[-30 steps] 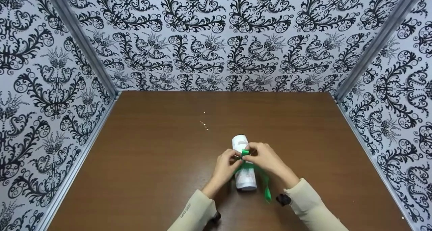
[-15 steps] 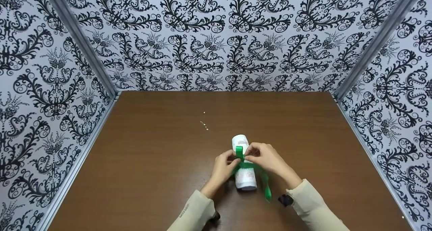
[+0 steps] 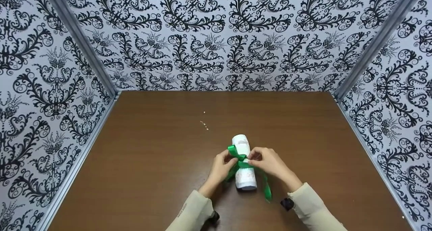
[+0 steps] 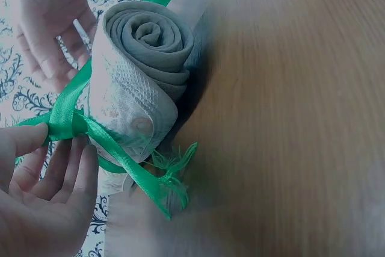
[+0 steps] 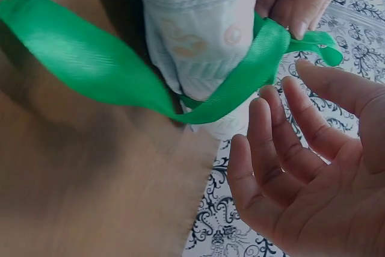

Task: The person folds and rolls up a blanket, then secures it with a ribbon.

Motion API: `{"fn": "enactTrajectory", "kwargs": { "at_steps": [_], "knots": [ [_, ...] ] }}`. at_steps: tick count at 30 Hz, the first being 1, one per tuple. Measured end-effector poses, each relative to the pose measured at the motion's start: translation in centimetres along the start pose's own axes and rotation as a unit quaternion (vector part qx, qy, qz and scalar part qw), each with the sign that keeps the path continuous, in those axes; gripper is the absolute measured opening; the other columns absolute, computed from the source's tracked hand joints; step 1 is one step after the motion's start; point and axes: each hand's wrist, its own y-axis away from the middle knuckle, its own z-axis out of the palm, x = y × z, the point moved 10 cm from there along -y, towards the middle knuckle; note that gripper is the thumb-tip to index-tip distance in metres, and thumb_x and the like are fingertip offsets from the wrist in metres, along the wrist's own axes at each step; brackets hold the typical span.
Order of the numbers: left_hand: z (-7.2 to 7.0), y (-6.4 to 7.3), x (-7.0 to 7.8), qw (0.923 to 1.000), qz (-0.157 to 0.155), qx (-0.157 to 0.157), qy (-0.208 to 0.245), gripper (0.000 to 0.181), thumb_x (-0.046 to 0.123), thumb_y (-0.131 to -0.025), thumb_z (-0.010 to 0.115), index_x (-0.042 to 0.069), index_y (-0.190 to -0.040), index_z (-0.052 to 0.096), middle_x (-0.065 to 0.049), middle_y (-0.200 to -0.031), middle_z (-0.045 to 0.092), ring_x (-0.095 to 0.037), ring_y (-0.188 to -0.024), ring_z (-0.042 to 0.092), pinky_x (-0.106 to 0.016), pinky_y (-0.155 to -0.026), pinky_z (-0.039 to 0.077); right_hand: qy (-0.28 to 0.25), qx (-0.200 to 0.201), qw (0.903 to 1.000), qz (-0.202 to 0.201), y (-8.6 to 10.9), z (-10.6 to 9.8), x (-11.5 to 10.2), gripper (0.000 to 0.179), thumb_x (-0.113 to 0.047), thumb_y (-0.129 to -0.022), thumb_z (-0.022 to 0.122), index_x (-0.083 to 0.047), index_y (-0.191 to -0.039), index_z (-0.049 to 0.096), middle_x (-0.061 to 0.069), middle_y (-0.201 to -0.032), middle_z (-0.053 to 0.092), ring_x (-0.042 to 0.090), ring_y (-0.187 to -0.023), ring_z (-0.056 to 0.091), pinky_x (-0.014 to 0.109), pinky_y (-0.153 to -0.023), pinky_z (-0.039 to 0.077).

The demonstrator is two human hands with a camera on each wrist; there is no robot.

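A rolled-up whitish cloth (image 3: 245, 178) lies on the table, its spiral end (image 4: 150, 34) plain in the left wrist view. Round its middle goes a green satin ribbon (image 3: 244, 164), crossed on top, with a loop standing out to the left. My left hand (image 3: 221, 168) pinches the ribbon beside the crossing between thumb and fingers. On the other side of the roll is my right hand (image 3: 270, 161). Its fingertips (image 5: 289, 85) are close to the ribbon's edge, with a gap between thumb and forefinger; whether they touch it is unclear.
One ribbon tail (image 3: 267, 190) trails on the brown table (image 3: 152, 150) to the right, and a frayed tail (image 4: 171, 191) hangs by the roll. Small light specks (image 3: 204, 124) dot the table farther back. Patterned walls (image 3: 202, 38) stand behind and at both sides.
The green loop has swung from above the crossing out to the left, with the left hand shifting slightly left. The right hand has drawn back a little to the right.
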Motion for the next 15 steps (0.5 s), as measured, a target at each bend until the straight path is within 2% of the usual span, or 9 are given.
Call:
{"fn": "enactTrajectory", "kwargs": {
  "at_steps": [9, 12, 15],
  "knots": [
    [0.3, -0.1, -0.2, 0.9976, 0.002, -0.014, 0.068, 0.021, 0.003, -0.095, 0.061, -0.009, -0.113, 0.064, -0.024, -0.110, 0.071, -0.031, -0.104, 0.067, -0.024, -0.081, 0.055, 0.012, -0.013, 0.9998, -0.002, 0.1, 1.1, 0.2, 0.008, -0.017, -0.088, 0.076, -0.012, -0.092, 0.071, 0.001, -0.086, 0.070, 0.013, -0.078, 0.063, 0.027, -0.066, 0.052],
    [0.4, 0.0, -0.1, 0.9965, 0.001, -0.020, 0.082, 0.022, 0.004, -0.096, 0.060, -0.008, -0.114, 0.064, -0.024, -0.111, 0.070, -0.026, -0.103, 0.067, -0.023, -0.081, 0.055, 0.015, -0.012, 0.9998, 0.005, 0.2, 1.4, 0.3, 0.007, -0.014, -0.086, 0.077, -0.012, -0.089, 0.070, 0.001, -0.082, 0.068, 0.011, -0.074, 0.060, 0.025, -0.061, 0.050],
    [0.4, 0.0, -0.1, 0.9962, -0.005, -0.024, 0.083, 0.021, 0.003, -0.096, 0.059, -0.008, -0.114, 0.063, -0.025, -0.109, 0.070, -0.019, -0.094, 0.065, -0.021, -0.076, 0.052, 0.020, -0.012, 0.9997, 0.011, 0.2, 1.5, 0.4, 0.007, -0.013, -0.086, 0.077, -0.013, -0.086, 0.070, 0.000, -0.080, 0.067, 0.011, -0.072, 0.058, 0.025, -0.060, 0.048]
  ]
}}
